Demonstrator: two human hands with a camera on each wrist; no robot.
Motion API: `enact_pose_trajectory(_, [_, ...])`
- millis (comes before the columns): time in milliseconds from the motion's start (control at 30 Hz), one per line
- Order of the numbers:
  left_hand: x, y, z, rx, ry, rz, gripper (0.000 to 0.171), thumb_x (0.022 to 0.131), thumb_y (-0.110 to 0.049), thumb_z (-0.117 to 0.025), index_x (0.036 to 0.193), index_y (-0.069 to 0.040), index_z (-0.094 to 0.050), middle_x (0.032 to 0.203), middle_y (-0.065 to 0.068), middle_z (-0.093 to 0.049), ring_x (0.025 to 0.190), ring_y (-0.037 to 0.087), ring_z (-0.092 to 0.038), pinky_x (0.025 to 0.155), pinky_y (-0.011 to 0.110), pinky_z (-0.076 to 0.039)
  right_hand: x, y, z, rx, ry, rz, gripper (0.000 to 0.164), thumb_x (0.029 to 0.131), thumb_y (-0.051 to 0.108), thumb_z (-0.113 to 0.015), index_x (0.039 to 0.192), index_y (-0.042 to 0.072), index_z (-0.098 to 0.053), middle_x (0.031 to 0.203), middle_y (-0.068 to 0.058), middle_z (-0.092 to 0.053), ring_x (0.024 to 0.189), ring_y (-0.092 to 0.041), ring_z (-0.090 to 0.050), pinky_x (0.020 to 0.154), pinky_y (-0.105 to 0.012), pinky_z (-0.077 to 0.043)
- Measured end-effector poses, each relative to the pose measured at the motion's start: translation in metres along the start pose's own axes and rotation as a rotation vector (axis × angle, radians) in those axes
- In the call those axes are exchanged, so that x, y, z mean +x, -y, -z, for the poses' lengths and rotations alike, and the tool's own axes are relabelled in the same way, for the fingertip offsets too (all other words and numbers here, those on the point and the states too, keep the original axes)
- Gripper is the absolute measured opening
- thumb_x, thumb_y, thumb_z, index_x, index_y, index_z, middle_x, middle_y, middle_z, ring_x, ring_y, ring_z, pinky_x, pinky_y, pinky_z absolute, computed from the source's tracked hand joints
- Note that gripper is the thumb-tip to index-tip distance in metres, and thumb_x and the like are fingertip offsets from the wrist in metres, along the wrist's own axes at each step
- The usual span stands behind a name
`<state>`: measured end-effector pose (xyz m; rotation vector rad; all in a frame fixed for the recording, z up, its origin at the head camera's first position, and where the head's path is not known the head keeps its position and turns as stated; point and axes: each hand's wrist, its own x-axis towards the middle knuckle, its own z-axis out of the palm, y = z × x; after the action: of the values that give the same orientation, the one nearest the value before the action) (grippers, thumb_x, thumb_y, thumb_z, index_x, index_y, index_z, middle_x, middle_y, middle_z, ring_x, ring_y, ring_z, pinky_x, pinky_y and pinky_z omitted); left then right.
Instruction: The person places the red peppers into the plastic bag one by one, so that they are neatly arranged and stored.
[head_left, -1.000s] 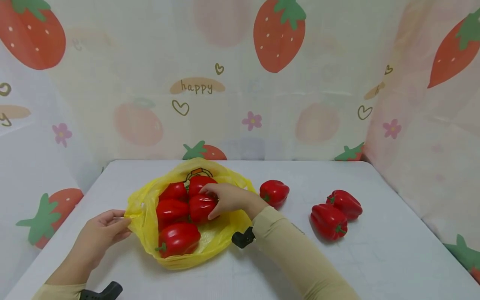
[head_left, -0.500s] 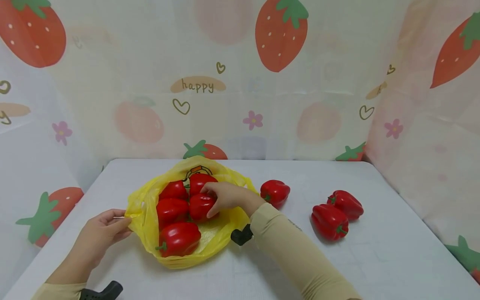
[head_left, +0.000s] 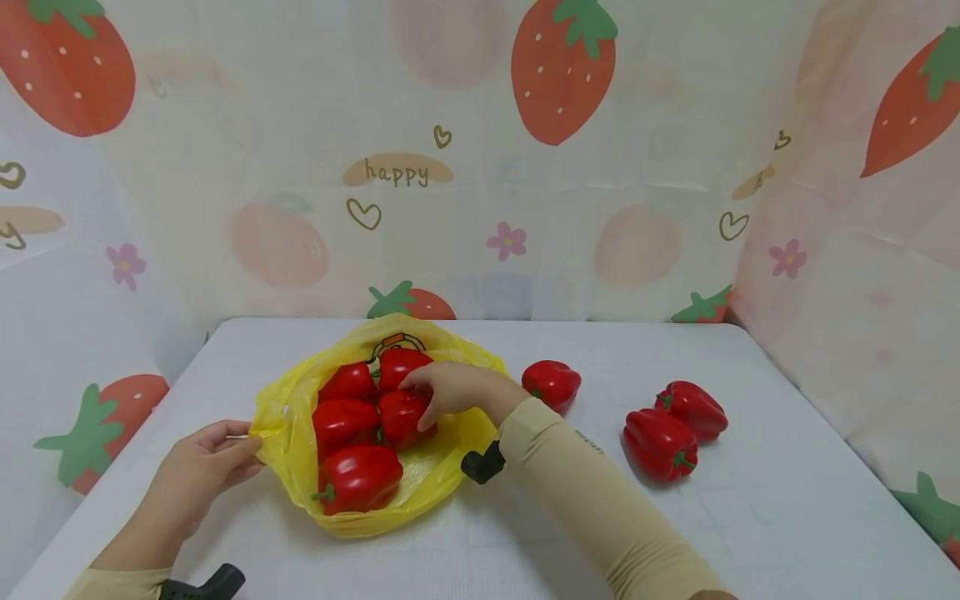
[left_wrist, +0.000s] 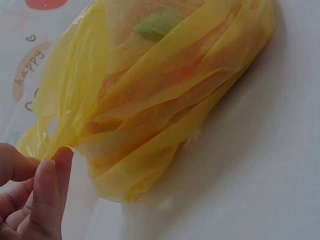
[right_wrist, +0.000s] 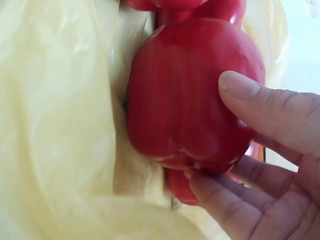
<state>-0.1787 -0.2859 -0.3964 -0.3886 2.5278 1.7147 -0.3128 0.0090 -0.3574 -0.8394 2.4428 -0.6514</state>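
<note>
A yellow plastic bag (head_left: 375, 525) lies with its mouth open towards me, and several red bell peppers are inside it. My left hand (head_left: 198, 471) pinches the bag's left edge between thumb and fingers; the left wrist view shows the plastic (left_wrist: 75, 120) drawn taut from those fingertips. Reaching into the bag from the right, my right hand (head_left: 461, 390) grips a bell pepper (right_wrist: 190, 95), thumb on one side and fingers at its end. Another bell pepper (head_left: 362, 477), with a green stem, sits at the bag's front, and a further one (head_left: 345, 423) lies left of the gripped one.
Right of the bag, one bell pepper (head_left: 551, 383) lies on the white table (head_left: 787, 500). Farther right, two more lie close together, the front pepper (head_left: 660, 444) overlapping the rear pepper (head_left: 693, 410). A strawberry-print curtain (head_left: 450, 100) hangs behind the table.
My right hand has shifted very slightly, and the bell pepper in its grip has turned a little. The left hand and the bag have stayed in place.
</note>
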Motion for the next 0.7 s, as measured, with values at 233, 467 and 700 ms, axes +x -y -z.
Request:
enact_pose_trajectory(233, [0.0009, 0.0021, -0.0004, 0.006, -0.001, -0.001, 0.055, 0.089, -0.036, -0.058, 0.127, 0.001, -0.044, 0.111, 0.012, -0.062, 0.082, 0.008, -0.063, 0.074, 0.024, -0.054, 0.0013, -0.0083, 0.0028, 0.055, -0.01, 0.036, 0.045, 0.07, 0.014, -0.079, 0.109, 0.019, -0.055, 0.104, 0.007, -0.056, 0.102, -0.014, -0.049, 0.08, -0.022, -0.049])
enact_pose_trajectory(467, [0.0013, 0.0028, -0.0008, 0.013, 0.0, 0.001, 0.055, 0.089, -0.036, -0.058, 0.126, 0.002, -0.044, 0.111, 0.013, -0.062, 0.082, 0.008, -0.063, 0.074, 0.023, -0.054, 0.0027, -0.0109, 0.001, 0.113, -0.022, 0.02, 0.042, 0.07, 0.014, -0.079, 0.105, 0.02, -0.056, 0.101, 0.006, -0.057, 0.101, -0.016, -0.05, 0.08, -0.024, -0.049])
enact_pose_trajectory(700, [0.0007, 0.0024, -0.0007, 0.012, -0.001, 0.007, 0.055, 0.089, -0.035, -0.058, 0.127, 0.002, -0.043, 0.112, 0.013, -0.061, 0.082, 0.008, -0.063, 0.074, 0.023, -0.054, 0.0037, -0.0102, 0.0018, 0.074, -0.064, 0.005, 0.041, 0.071, 0.015, -0.078, 0.107, 0.018, -0.058, 0.102, 0.004, -0.058, 0.095, -0.014, -0.052, 0.08, -0.023, -0.049])
